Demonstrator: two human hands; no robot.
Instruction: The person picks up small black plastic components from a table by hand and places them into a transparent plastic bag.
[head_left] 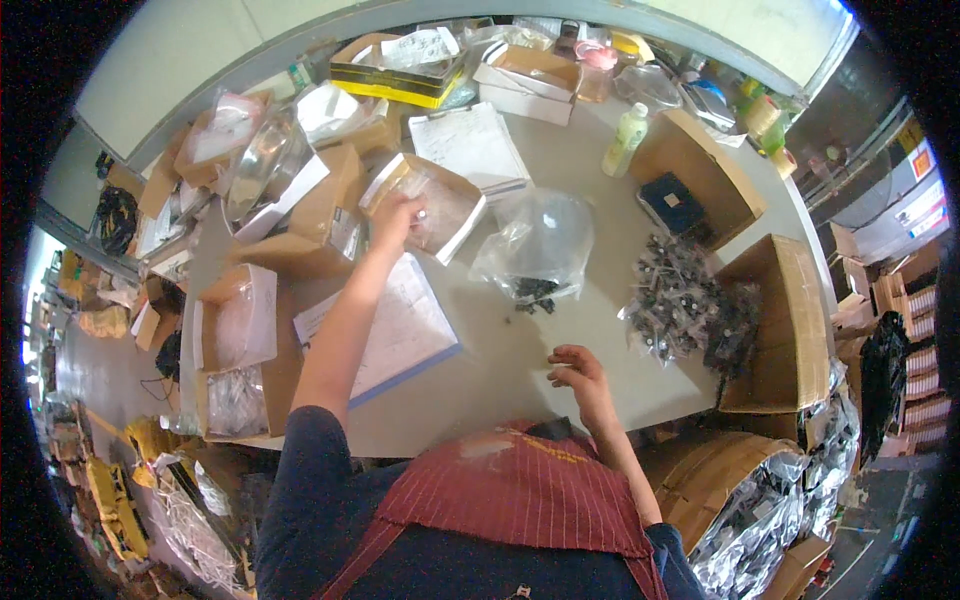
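My left hand [395, 218] reaches over the near-left side of a small cardboard box [470, 228] with white edges. Clear plastic bags [432, 200] lie inside that box, against my curled fingers. What those fingers pinch, if anything, is too small to make out. Above the near part of the table hovers my right hand [582, 382], fingers apart and nothing in them. Beyond it lies a clear plastic bag [545, 235], with a few small black parts [535, 293] at its near end.
A heap of small black and grey parts [670, 300] spreads at the right, beside a tipped cardboard box [775, 330]. Papers on a blue-edged board [400, 330] lie under my left forearm. A green bottle [625, 140] stands farther back. More boxes [235, 320] crowd the left.
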